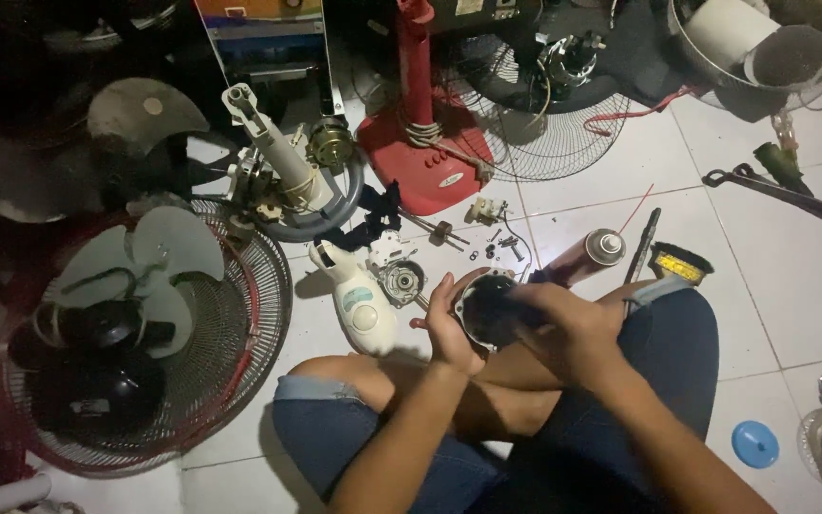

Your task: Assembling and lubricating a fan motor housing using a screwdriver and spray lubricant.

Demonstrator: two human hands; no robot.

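Note:
I sit cross-legged on a white tiled floor. My left hand (449, 328) grips the side of a round fan motor housing (479, 303) held over my lap. My right hand (568, 328) is closed on a dark object (511, 312) pushed into the housing's open face; what that object is I cannot tell. A white plastic fan body shell (362, 303) lies on the floor just left of my left hand. A small round metal motor part (401, 282) sits beside it.
A spray can (590, 255), screwdriver (643, 246) and yellow brush (681, 264) lie beyond my right knee. A fan grille with blades (145, 333) is at left, a red fan base (430, 157) ahead, a wire guard (544, 124) behind it, wrenches (782, 190) right, blue cap (754, 444) near right.

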